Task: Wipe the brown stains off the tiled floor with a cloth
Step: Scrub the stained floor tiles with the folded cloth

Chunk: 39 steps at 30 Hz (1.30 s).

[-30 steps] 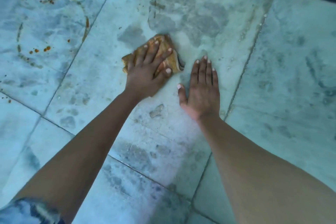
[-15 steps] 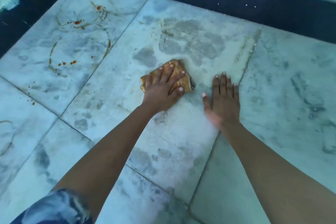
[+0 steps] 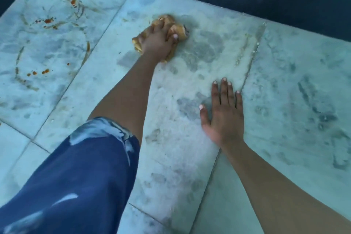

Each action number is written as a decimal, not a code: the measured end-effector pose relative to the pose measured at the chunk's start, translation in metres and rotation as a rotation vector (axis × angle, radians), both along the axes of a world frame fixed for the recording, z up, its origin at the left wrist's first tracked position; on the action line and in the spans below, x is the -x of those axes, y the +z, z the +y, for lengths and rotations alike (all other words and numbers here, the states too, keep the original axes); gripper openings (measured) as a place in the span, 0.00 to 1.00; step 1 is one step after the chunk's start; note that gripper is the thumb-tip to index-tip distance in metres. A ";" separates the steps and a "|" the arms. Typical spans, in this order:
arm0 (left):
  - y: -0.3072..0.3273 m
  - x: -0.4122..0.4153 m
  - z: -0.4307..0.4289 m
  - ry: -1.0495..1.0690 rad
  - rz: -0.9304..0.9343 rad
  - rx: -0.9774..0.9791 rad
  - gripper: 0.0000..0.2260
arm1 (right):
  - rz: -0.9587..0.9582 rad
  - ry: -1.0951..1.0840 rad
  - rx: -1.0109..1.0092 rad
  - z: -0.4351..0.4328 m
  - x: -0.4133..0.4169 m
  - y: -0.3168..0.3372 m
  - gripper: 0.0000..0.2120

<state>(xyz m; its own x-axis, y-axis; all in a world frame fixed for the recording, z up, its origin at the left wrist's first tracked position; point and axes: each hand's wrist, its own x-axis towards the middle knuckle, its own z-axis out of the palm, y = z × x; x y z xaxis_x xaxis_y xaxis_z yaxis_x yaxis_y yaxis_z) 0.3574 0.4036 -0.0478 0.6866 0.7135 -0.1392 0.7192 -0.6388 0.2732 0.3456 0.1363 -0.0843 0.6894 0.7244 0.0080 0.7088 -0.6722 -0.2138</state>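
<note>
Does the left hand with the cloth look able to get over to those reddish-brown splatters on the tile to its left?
Probably yes. The left hand presses the cloth one tile over from the brown splatters, and only bare floor lies between.

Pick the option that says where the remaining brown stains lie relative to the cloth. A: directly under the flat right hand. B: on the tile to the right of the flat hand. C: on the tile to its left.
C: the brown stains mark the tile left of the cloth pressed under the left hand.
</note>
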 end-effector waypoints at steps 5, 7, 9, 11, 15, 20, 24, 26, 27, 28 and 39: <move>-0.007 0.060 -0.070 -0.440 0.002 -0.063 0.30 | 0.009 -0.003 -0.011 0.001 0.000 0.002 0.33; -0.012 0.116 -0.071 -0.430 -0.093 -0.075 0.28 | 0.014 -0.003 -0.013 0.000 0.000 0.001 0.33; -0.013 0.151 -0.046 -0.237 -0.137 -0.052 0.28 | 0.010 0.004 -0.010 0.000 -0.001 0.001 0.34; -0.011 0.152 -0.022 -0.059 -0.137 -0.038 0.30 | 0.011 0.015 0.018 0.000 -0.001 0.000 0.35; -0.006 0.125 -0.039 0.049 -0.151 -0.004 0.23 | 0.029 0.014 0.080 0.000 -0.002 0.004 0.34; -0.006 0.175 -0.109 -0.096 -0.221 0.120 0.22 | 0.098 0.030 0.160 0.000 -0.004 0.012 0.35; 0.027 0.217 -0.151 0.172 -0.598 0.547 0.13 | 0.393 0.086 0.082 -0.005 -0.004 0.039 0.35; 0.047 0.236 -0.161 0.347 -0.840 0.814 0.12 | 0.446 0.130 -0.046 -0.012 0.016 0.058 0.33; 0.054 0.245 -0.165 0.408 -0.938 0.945 0.15 | 0.461 0.150 -0.130 -0.017 0.032 0.066 0.32; 0.065 0.257 -0.170 0.469 -1.042 1.077 0.18 | 0.476 0.168 -0.212 -0.020 0.051 0.076 0.31; 0.148 0.416 -0.232 0.928 -1.497 1.281 0.18 | 0.590 0.524 -0.445 -0.018 0.224 0.132 0.30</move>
<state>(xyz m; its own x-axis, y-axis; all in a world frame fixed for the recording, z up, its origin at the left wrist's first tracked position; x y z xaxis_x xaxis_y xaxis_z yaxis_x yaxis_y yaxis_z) -0.0590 0.1721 0.0998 0.3178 0.7957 -0.5157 -0.4633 0.6048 0.6477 0.1213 0.1181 0.0475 0.2531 0.9609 0.1124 0.5934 -0.0624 -0.8025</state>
